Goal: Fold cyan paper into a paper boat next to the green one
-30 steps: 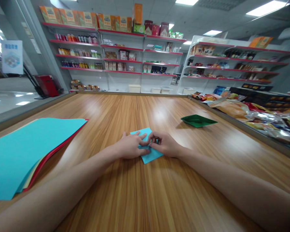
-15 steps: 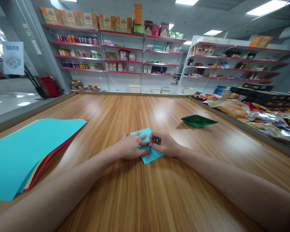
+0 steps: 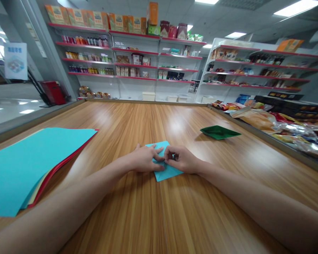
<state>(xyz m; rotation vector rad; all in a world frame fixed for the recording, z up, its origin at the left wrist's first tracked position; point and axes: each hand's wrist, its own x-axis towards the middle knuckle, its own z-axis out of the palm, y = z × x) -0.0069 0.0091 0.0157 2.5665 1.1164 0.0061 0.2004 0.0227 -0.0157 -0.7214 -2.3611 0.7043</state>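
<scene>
A small folded turquoise paper [image 3: 167, 172] lies on the wooden table [image 3: 137, 127] in front of me. My left hand [image 3: 145, 158] rests flat on its left part, fingers stretched out and pressing it down. My right hand [image 3: 180, 158] is curled, with its fingertips pinching a fold at the middle of the paper. Both hands touch each other over the sheet. Most of the paper's middle is hidden under the hands.
A stack of large coloured sheets [image 3: 34, 162], turquoise on top, lies at the left. A folded green paper piece [image 3: 218, 132] sits at the right rear. Packaged snacks [image 3: 275, 125] fill a counter along the right edge. Store shelves [image 3: 127, 60] stand behind.
The hands and the paper have hardly moved; my right fingers have curled slightly tighter on the fold. The view has shifted a little.
</scene>
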